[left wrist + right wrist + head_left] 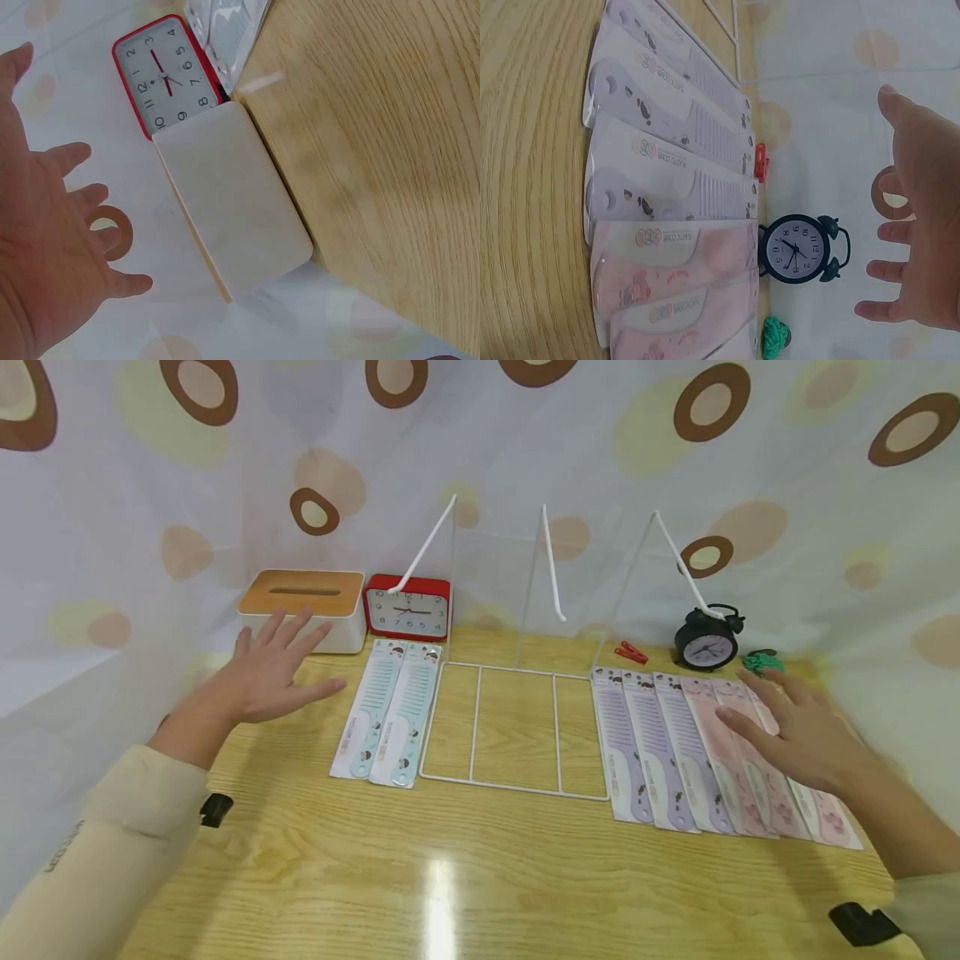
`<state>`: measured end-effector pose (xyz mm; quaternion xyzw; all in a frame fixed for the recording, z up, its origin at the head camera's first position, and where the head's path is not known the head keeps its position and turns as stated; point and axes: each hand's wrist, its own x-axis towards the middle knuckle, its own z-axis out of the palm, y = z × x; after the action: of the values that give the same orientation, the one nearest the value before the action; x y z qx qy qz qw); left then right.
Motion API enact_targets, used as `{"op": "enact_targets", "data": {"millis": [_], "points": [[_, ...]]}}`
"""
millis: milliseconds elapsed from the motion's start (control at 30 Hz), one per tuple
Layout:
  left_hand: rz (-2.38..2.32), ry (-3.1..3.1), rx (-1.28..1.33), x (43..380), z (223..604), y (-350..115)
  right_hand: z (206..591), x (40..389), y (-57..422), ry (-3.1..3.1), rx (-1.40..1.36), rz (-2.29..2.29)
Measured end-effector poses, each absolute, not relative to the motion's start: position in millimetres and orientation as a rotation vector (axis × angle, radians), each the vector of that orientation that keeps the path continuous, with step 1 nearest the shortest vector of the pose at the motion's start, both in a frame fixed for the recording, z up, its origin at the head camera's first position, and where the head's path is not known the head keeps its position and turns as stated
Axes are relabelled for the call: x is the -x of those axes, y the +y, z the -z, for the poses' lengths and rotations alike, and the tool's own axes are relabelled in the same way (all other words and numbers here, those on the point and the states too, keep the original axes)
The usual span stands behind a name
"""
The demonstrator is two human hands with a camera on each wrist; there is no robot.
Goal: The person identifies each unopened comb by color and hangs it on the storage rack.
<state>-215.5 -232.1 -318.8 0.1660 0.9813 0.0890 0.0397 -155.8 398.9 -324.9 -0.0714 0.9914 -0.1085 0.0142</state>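
My left hand [273, 672], fingers spread and holding nothing, hovers in front of the white tissue box [341, 631] with a wooden lid. Just right of it lie two packaged teal combs [390, 710]. My right hand [806, 731] is held above the packaged pink combs [750, 768], its fingers extended and nothing in them. Packaged purple combs [660, 752] overlap in a row beside the pink ones. Between the two comb groups stands a white wire rack [513, 785] with three upward prongs. The right wrist view shows the purple combs [656, 142] in clear sleeves.
A red square clock [408, 610] stands behind the teal combs. Toward the back right are a black alarm clock [705, 643], a red clip [632, 652] and a green bundle [762, 662]. A patterned cloth [495, 435] hangs behind the wooden table [337, 868].
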Motion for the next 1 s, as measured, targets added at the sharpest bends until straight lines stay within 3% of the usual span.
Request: {"op": "enact_targets", "data": {"millis": [600,800,1000], "points": [[-0.676,2.849,-0.542,258.9,367.1,-221.9,385.2,169.8,312.7,2.81,0.27,0.907],[-0.941,2.717,-0.537,281.7,390.0,-220.1,403.5,164.5,296.9,2.557,0.247,1.245],[-1.076,2.651,-0.493,303.4,409.0,-212.2,418.8,161.7,294.0,2.529,0.316,1.235]]}}
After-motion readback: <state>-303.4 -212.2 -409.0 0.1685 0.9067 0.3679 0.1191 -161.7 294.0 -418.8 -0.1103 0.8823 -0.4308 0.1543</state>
